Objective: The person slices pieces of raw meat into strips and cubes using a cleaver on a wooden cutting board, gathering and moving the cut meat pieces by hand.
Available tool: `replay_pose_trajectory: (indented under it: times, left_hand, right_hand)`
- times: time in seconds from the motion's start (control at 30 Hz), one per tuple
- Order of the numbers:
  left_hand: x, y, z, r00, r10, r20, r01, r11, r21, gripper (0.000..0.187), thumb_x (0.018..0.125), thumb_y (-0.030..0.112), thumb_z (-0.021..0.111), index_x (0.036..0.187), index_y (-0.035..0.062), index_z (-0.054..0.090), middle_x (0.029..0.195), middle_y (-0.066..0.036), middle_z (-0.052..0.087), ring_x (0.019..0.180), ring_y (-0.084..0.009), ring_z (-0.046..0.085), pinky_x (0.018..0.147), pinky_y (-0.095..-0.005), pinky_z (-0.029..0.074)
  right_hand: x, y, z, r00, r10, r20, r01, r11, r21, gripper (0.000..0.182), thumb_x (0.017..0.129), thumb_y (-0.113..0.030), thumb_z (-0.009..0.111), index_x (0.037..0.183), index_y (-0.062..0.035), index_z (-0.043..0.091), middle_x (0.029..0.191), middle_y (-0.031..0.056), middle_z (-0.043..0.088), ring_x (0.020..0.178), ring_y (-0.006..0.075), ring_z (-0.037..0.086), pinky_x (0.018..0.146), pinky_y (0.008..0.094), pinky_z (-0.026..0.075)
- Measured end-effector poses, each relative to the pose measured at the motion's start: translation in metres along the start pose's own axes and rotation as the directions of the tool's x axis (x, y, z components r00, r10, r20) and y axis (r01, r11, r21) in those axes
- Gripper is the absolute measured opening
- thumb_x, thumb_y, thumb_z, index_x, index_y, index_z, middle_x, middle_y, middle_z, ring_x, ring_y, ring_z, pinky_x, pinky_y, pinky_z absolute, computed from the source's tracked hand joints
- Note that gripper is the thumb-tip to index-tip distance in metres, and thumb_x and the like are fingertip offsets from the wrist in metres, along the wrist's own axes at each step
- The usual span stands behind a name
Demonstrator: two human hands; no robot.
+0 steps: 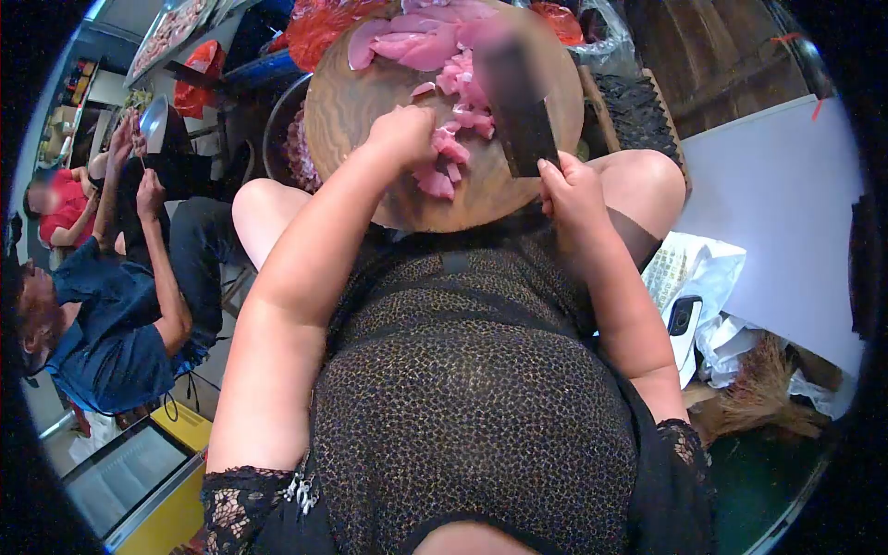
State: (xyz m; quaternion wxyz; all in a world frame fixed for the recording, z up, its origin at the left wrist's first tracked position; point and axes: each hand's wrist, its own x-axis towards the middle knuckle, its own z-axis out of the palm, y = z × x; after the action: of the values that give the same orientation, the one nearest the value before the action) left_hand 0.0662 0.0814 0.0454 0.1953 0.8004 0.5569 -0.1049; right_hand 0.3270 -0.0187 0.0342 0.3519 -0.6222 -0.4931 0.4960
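Note:
A round wooden chopping board (347,129) is in front of me, close to my knees. Pink raw meat cut into small pieces (450,148) runs down its middle, and larger slabs of meat (416,42) lie at its far side. My right hand (573,190) is closed around the near end of a dark, broad-bladed cleaver (525,129), which stands over the board just right of the cut pieces. Part of the blade is blurred. On the left of the pieces, my left hand (405,137) is curled closed against the meat; its fingertips are hidden.
Behind the board are red plastic bags (324,32); a metal bowl (277,139) with meat is partly under its left edge. Another person in a dark shirt (116,324) sits to the left, hands raised. A phone (684,319) lies on the right by a white panel (768,222).

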Motion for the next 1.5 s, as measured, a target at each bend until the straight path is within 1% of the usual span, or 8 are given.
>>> replay_pose_trajectory:
  times: [0.33, 0.63, 0.83, 0.93, 1.03, 1.17, 1.23, 1.5]
  left_hand:
    - [-0.042, -0.058, -0.031, 0.877, -0.243, -0.416, 0.031, 0.890, -0.454, 0.058, 0.071, 0.025, 0.073, 0.121, 0.0018, 0.055, 0.097, -0.017, 0.068, 0.092, -0.0284, 0.067, 0.083, -0.0373, 0.052]
    - [-0.067, -0.066, 0.010, 0.911, -0.272, -0.311, -0.070, 0.641, -0.764, 0.041, 0.076, 0.008, 0.072, 0.115, 0.0028, 0.058, 0.096, -0.005, 0.065, 0.087, -0.0127, 0.061, 0.079, -0.0276, 0.050]
    - [-0.076, -0.027, 0.037, 0.980, -0.032, -0.195, -0.071, 0.865, -0.497, 0.043, 0.080, 0.035, 0.075, 0.108, 0.0034, 0.065, 0.092, -0.013, 0.067, 0.087, -0.0274, 0.067, 0.079, -0.0360, 0.052]
    - [-0.066, -0.029, 0.023, 0.992, -0.033, -0.120, -0.003, 0.958, -0.287, 0.034, 0.086, 0.026, 0.066, 0.113, 0.0059, 0.065, 0.108, -0.013, 0.067, 0.101, -0.0319, 0.064, 0.087, -0.0394, 0.051]
    - [-0.039, -0.051, 0.019, 0.872, 0.162, -0.462, -0.186, 0.983, -0.006, 0.033, 0.086, 0.014, 0.057, 0.118, 0.0104, 0.065, 0.127, -0.011, 0.061, 0.114, -0.0318, 0.059, 0.095, -0.0381, 0.048]
    - [-0.007, -0.066, 0.027, 0.728, 0.424, -0.538, -0.348, 0.905, 0.243, 0.032, 0.084, 0.012, 0.056, 0.114, 0.0132, 0.066, 0.133, -0.012, 0.056, 0.119, -0.0313, 0.055, 0.096, -0.0383, 0.046]
    - [-0.016, -0.050, 0.010, 0.945, 0.139, -0.298, -0.103, 0.986, 0.133, 0.026, 0.087, 0.022, 0.059, 0.108, 0.0099, 0.069, 0.122, -0.013, 0.064, 0.111, -0.0314, 0.061, 0.092, -0.0398, 0.049]
    - [-0.067, -0.046, 0.025, 0.971, -0.239, 0.023, 0.218, 0.840, -0.497, 0.031, 0.084, 0.036, 0.071, 0.095, 0.0068, 0.073, 0.086, -0.013, 0.072, 0.078, -0.0255, 0.070, 0.074, -0.0360, 0.053]
  right_hand:
    - [-0.034, -0.052, -0.002, 0.973, 0.040, 0.228, -0.060, 0.995, 0.081, 0.015, 0.095, -0.017, 0.057, 0.090, -0.0038, 0.062, 0.065, -0.0028, 0.054, 0.055, 0.0076, 0.052, 0.049, 0.0230, 0.038]
    - [-0.031, -0.068, -0.006, 0.838, 0.022, 0.546, 0.302, 0.814, -0.496, 0.029, 0.091, -0.026, 0.054, 0.102, -0.0019, 0.067, 0.090, 0.0240, 0.067, 0.088, 0.0407, 0.065, 0.080, 0.0469, 0.051]
    - [-0.019, -0.070, -0.009, 0.951, -0.073, 0.299, 0.247, 0.763, -0.598, 0.028, 0.093, -0.025, 0.051, 0.098, -0.0013, 0.066, 0.092, 0.0255, 0.066, 0.089, 0.0429, 0.064, 0.080, 0.0508, 0.049]
    - [-0.021, -0.054, -0.008, 0.944, -0.146, 0.297, 0.294, 0.782, -0.550, 0.026, 0.097, -0.021, 0.052, 0.102, 0.0027, 0.062, 0.067, 0.0151, 0.060, 0.061, 0.0240, 0.058, 0.059, 0.0389, 0.046]
    - [-0.021, -0.047, -0.003, 0.930, -0.158, 0.331, 0.331, 0.751, -0.572, 0.025, 0.097, -0.020, 0.051, 0.099, 0.0025, 0.061, 0.065, 0.0143, 0.059, 0.058, 0.0240, 0.057, 0.057, 0.0388, 0.045]
    - [-0.023, -0.058, 0.003, 0.967, -0.034, 0.251, 0.179, 0.792, -0.583, 0.028, 0.094, -0.024, 0.048, 0.096, -0.0006, 0.063, 0.089, 0.0269, 0.065, 0.088, 0.0436, 0.063, 0.080, 0.0517, 0.049]
    - [-0.023, -0.057, 0.004, 0.971, -0.044, 0.236, 0.182, 0.775, -0.605, 0.028, 0.094, -0.024, 0.048, 0.095, -0.0003, 0.063, 0.089, 0.0271, 0.064, 0.089, 0.0436, 0.063, 0.081, 0.0517, 0.048]
    - [-0.020, -0.047, 0.002, 0.977, -0.010, 0.214, 0.126, 0.833, -0.538, 0.028, 0.093, -0.024, 0.049, 0.095, -0.0001, 0.063, 0.089, 0.0277, 0.064, 0.089, 0.0447, 0.062, 0.081, 0.0518, 0.048]
